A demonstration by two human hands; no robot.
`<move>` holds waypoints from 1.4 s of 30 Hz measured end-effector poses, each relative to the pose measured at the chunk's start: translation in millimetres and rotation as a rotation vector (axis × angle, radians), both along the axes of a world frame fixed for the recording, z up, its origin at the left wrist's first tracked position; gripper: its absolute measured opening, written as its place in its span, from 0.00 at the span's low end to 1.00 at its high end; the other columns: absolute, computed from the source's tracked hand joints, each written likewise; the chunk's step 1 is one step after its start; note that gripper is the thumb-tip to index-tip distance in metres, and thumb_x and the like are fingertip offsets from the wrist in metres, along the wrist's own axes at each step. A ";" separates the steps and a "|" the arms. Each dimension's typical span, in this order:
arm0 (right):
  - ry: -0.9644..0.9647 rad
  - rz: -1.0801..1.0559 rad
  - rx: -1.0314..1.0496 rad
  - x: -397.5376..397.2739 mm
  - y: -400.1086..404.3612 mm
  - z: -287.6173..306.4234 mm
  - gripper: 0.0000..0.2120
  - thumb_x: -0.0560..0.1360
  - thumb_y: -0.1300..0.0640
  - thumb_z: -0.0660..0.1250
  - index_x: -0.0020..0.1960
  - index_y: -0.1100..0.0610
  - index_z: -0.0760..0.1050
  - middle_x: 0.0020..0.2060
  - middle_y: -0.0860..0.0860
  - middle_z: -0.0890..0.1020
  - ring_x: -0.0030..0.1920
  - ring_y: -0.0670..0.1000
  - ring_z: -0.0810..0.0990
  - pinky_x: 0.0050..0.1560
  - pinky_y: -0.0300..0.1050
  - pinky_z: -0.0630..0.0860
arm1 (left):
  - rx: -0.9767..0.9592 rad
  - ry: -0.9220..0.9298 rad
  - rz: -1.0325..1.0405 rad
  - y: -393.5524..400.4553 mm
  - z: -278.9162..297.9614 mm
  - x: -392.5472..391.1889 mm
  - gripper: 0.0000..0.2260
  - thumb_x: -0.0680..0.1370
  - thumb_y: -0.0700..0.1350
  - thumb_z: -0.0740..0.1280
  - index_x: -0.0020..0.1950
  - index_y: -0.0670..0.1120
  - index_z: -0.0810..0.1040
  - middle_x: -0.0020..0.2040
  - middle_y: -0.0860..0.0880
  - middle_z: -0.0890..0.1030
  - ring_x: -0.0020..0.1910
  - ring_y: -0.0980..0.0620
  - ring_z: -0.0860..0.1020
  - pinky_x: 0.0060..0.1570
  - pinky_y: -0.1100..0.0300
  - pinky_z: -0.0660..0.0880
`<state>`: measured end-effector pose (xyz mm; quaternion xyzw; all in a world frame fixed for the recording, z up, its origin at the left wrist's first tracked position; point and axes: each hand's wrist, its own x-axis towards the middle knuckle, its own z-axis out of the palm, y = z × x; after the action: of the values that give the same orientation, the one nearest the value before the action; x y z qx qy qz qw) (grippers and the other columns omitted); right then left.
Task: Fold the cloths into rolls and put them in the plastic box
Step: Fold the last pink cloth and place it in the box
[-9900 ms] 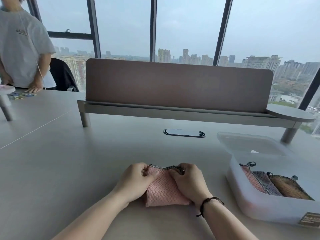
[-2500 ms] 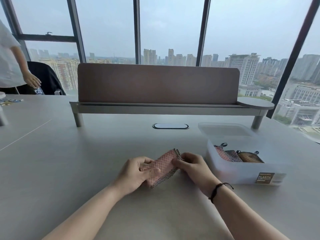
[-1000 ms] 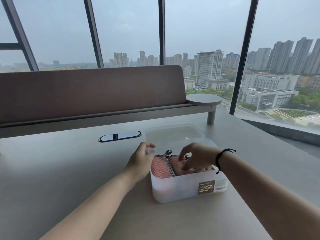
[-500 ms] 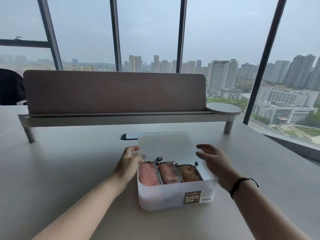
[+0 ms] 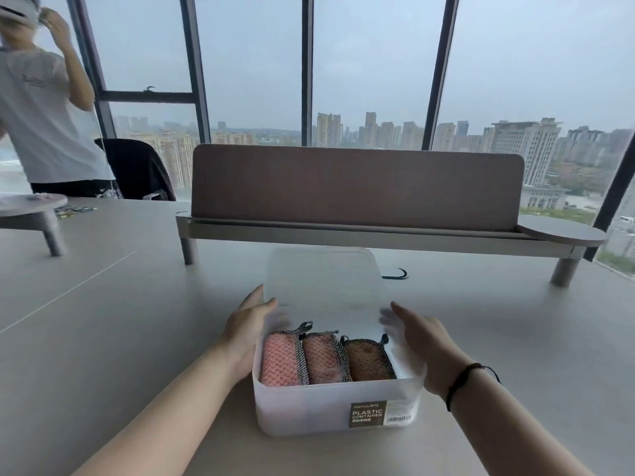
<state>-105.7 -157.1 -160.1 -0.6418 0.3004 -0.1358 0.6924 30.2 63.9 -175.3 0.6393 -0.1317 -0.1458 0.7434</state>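
Note:
A translucent plastic box (image 5: 309, 412) with a "PLASTIC CONTAINER" label stands on the table right in front of me. Inside it three rolled cloths lie side by side: a pink one (image 5: 279, 361) on the left, a darker pink one (image 5: 324, 359) in the middle and a brown one (image 5: 367, 361) on the right. The box's frosted lid (image 5: 323, 280) is raised and tilted over the far half of the box. My left hand (image 5: 250, 326) grips the lid's left edge. My right hand (image 5: 420, 341), with a black wrist cord, grips its right edge.
A brown divider panel on a raised shelf (image 5: 357, 187) crosses the table behind the box, with a cable port (image 5: 395, 273) in front of it. At the far left a person in a white shirt (image 5: 44, 125) stands by a dark chair (image 5: 137, 170) and a small round stand (image 5: 32, 207).
The pink roll went from my hands into the box beside the other two. My hands then left the cloths, took the lid from behind the box and raised it over the box.

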 end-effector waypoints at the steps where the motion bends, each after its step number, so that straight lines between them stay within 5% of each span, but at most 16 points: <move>1: -0.025 -0.016 0.016 2.7 2.5 -1.0 0.12 0.81 0.49 0.64 0.52 0.56 0.82 0.50 0.51 0.85 0.52 0.51 0.81 0.65 0.48 0.72 | 0.011 -0.039 0.010 3.0 -1.1 4.1 0.17 0.81 0.36 0.61 0.69 0.46 0.75 0.54 0.44 0.86 0.48 0.50 0.85 0.42 0.62 0.80; 5: -0.091 -0.092 0.063 4.4 8.2 -3.1 0.18 0.81 0.42 0.60 0.57 0.53 0.82 0.51 0.52 0.87 0.54 0.52 0.83 0.69 0.53 0.72 | -0.026 -0.142 0.074 7.1 1.8 8.2 0.16 0.83 0.40 0.60 0.69 0.53 0.75 0.59 0.50 0.83 0.52 0.61 0.83 0.42 0.72 0.76; 8: -0.161 -0.149 0.129 2.5 8.3 -2.4 0.22 0.80 0.39 0.58 0.56 0.53 0.83 0.51 0.52 0.87 0.56 0.53 0.83 0.70 0.56 0.71 | -0.045 -0.192 0.142 5.2 3.7 3.5 0.16 0.84 0.52 0.57 0.69 0.53 0.77 0.62 0.54 0.82 0.60 0.59 0.80 0.45 0.76 0.74; 12: -0.243 -0.145 0.153 -0.2 6.4 -4.5 0.28 0.79 0.34 0.55 0.59 0.53 0.82 0.53 0.50 0.87 0.60 0.50 0.82 0.69 0.53 0.70 | -0.055 -0.244 0.170 11.9 -2.4 -4.4 0.21 0.82 0.61 0.53 0.70 0.57 0.75 0.65 0.56 0.80 0.65 0.55 0.77 0.66 0.58 0.73; 18: -0.369 -0.295 0.211 -12.1 19.1 1.0 0.27 0.78 0.34 0.57 0.54 0.57 0.77 0.47 0.52 0.87 0.52 0.51 0.83 0.57 0.48 0.73 | 0.016 -0.250 0.040 32.9 -5.7 -22.2 0.35 0.72 0.77 0.50 0.68 0.58 0.76 0.65 0.60 0.80 0.66 0.60 0.76 0.74 0.50 0.64; 20: -0.390 -0.335 0.287 -18.7 22.4 1.0 0.26 0.75 0.34 0.62 0.54 0.57 0.75 0.46 0.51 0.86 0.48 0.52 0.83 0.54 0.50 0.75 | -0.020 -0.173 -0.080 35.4 -6.1 -36.0 0.34 0.75 0.73 0.47 0.71 0.57 0.73 0.66 0.60 0.79 0.66 0.62 0.75 0.73 0.54 0.64; 23: -0.405 -0.261 0.252 -25.2 24.5 -3.2 0.30 0.65 0.34 0.73 0.57 0.54 0.76 0.58 0.51 0.82 0.60 0.51 0.80 0.67 0.54 0.72 | -0.084 -0.117 -0.187 35.0 -9.3 -53.7 0.32 0.79 0.69 0.43 0.74 0.55 0.68 0.69 0.56 0.77 0.69 0.58 0.74 0.70 0.53 0.65; 26: -0.385 -0.209 0.082 -30.2 29.7 -1.8 0.20 0.74 0.44 0.70 0.62 0.50 0.75 0.61 0.48 0.79 0.63 0.47 0.76 0.68 0.51 0.70 | -0.107 -0.152 -0.170 31.7 -10.8 -60.8 0.31 0.78 0.70 0.52 0.76 0.56 0.67 0.72 0.54 0.74 0.73 0.55 0.70 0.75 0.47 0.59; 30: -0.360 -0.129 -0.008 -36.8 31.6 5.9 0.21 0.77 0.52 0.69 0.69 0.50 0.72 0.66 0.47 0.75 0.69 0.47 0.70 0.71 0.46 0.63 | -0.074 -0.198 -0.140 28.5 -19.4 -60.5 0.30 0.75 0.70 0.60 0.75 0.60 0.66 0.75 0.59 0.69 0.76 0.57 0.63 0.77 0.44 0.52; 35: -0.349 -0.054 -0.085 -57.6 36.2 -4.5 0.28 0.76 0.56 0.69 0.74 0.47 0.68 0.71 0.43 0.70 0.71 0.43 0.65 0.65 0.41 0.58 | -0.083 -0.243 -0.007 23.0 -19.3 -80.0 0.18 0.81 0.50 0.61 0.71 0.53 0.74 0.66 0.63 0.78 0.68 0.65 0.72 0.74 0.55 0.61; 37: -0.337 -0.039 -0.118 -66.7 41.7 -13.7 0.30 0.75 0.56 0.70 0.75 0.43 0.66 0.70 0.39 0.70 0.71 0.42 0.67 0.67 0.41 0.59 | -0.096 -0.225 0.058 20.7 -19.2 -88.8 0.14 0.82 0.46 0.60 0.67 0.52 0.77 0.61 0.64 0.81 0.64 0.66 0.75 0.72 0.56 0.65; 42: -0.351 -0.073 -0.048 -70.4 46.8 -21.2 0.26 0.77 0.57 0.67 0.73 0.43 0.69 0.57 0.34 0.82 0.61 0.38 0.78 0.71 0.47 0.66 | -0.109 -0.172 0.035 19.1 -23.7 -89.9 0.23 0.75 0.57 0.61 0.69 0.52 0.76 0.64 0.59 0.80 0.67 0.60 0.74 0.75 0.48 0.63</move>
<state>-176.1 -110.3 -181.3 -0.6132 0.1948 -0.2779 0.7133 -59.6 83.0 -199.0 0.6105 -0.1916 -0.0698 0.7653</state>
